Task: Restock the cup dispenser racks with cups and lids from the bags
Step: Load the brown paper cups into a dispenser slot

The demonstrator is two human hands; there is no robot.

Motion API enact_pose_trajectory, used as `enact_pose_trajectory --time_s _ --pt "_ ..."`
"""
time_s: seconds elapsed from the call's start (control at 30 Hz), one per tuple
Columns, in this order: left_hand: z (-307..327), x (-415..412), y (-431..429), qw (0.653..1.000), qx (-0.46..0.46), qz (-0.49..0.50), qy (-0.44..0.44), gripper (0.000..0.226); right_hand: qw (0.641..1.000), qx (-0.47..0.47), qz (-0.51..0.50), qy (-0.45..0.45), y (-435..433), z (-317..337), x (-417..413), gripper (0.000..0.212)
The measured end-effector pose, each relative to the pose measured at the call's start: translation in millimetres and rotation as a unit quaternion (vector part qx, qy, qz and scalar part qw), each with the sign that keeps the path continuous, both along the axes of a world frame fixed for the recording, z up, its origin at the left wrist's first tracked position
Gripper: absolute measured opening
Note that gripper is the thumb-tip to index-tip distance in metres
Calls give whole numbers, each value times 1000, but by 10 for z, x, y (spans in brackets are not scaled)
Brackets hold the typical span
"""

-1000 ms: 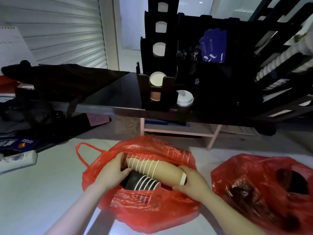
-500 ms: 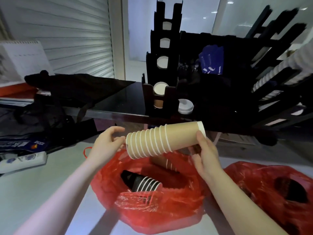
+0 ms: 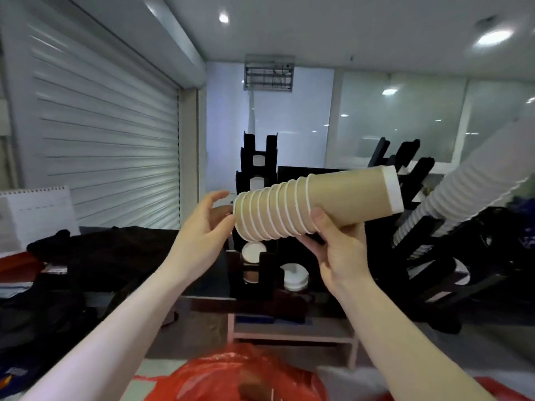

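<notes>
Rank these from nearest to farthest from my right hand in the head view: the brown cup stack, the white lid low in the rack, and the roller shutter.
1. The brown cup stack: gripped by the right hand, lying across the middle.
2. The white lid: low in the black rack, just below-left of the hand and beyond it.
3. The roller shutter: far-left wall.

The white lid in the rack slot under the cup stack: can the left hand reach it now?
Probably yes: the left hand is open, and the white lid shows uncovered just below the cup stack that the right hand grips.
</notes>
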State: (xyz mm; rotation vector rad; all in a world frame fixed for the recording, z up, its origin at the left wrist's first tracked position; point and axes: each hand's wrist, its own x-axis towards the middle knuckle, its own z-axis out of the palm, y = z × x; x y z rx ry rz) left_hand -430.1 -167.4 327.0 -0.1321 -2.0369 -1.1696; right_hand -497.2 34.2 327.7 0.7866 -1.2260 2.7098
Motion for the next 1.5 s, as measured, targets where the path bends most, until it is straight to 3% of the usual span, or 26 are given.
enact_pose_trajectory --time_s 0.17,0.27,0.4,0.57,0.87,1.03,1.23,1.5 --pt "268 -502 -23 998 -44 47 16 55 992 -17 -78 98 -20 603 -270 80" --pt "308 -807 -74 991 -95 95 6 60 983 -4 -126 132 -97 938 -500 68" --pt "292 -1166 -123 978 -156 136 -30 69 971 39 -160 171 -270 1300 -823 71" --pt "80 -1489 -222 936 -264 203 -116 81 939 153 -219 214 -583 1485 -1302 78" --pt "26 -1623 -348 919 -286 231 -141 88 894 306 -235 228 -1145 1680 -1917 74" --pt "-7 -1606 -331 921 -283 219 -154 88 836 415 -231 273 -1423 1524 -2058 76" --pt "3 -1593 -332 934 -267 192 -142 89 815 443 -243 285 -1562 1553 -2166 72" --pt "7 -1600 -346 937 -264 174 -146 89 813 456 -248 262 -1532 1601 -2256 76"
